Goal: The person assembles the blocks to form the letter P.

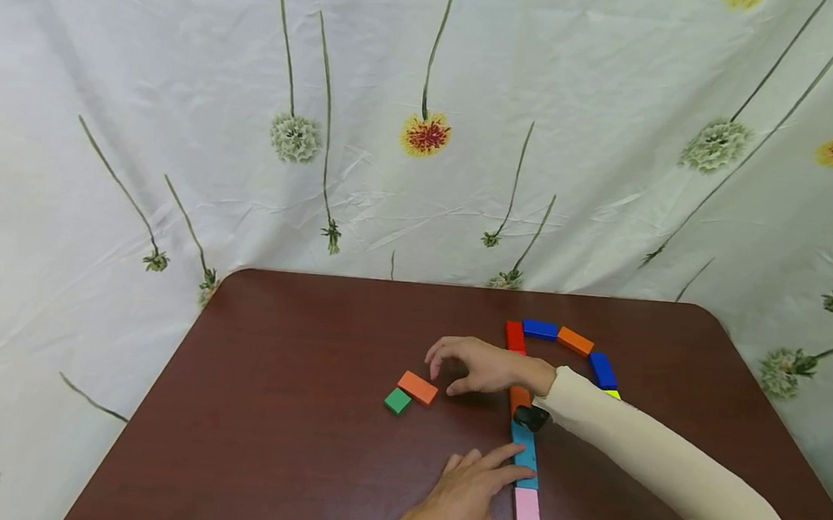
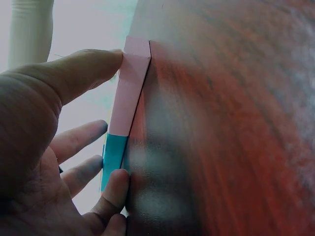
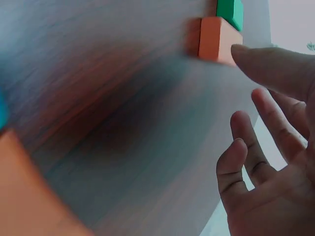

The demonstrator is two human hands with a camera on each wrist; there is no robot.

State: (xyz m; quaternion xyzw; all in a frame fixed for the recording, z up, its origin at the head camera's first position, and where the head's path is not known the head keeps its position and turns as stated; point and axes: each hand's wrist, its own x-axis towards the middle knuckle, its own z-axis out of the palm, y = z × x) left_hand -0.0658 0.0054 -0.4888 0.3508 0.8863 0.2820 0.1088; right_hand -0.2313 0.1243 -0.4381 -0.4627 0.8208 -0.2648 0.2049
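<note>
My left hand (image 1: 459, 500) lies along a line of flat coloured blocks, fingers loosely spread. Its thumb touches the pink block (image 1: 528, 518) near the close end, while fingertips rest at the light blue block (image 1: 527, 456). In the left wrist view, the pink block (image 2: 129, 88) butts against the light blue one (image 2: 115, 150). My right hand (image 1: 482, 365) reaches leftward over the line with relaxed, slightly bent fingers and nothing between them. Just beyond its fingertips sit a loose orange block (image 1: 418, 387) and a small green block (image 1: 398, 401), close together.
The line continues away through an orange-red block (image 1: 519, 400) to a red block (image 1: 516, 336). From there a blue block (image 1: 540, 329), an orange block (image 1: 575, 341), another blue block (image 1: 603, 371) and a yellow block (image 1: 612, 394) curve right. A flowered cloth (image 1: 391, 209) hangs behind the brown table (image 1: 262, 444).
</note>
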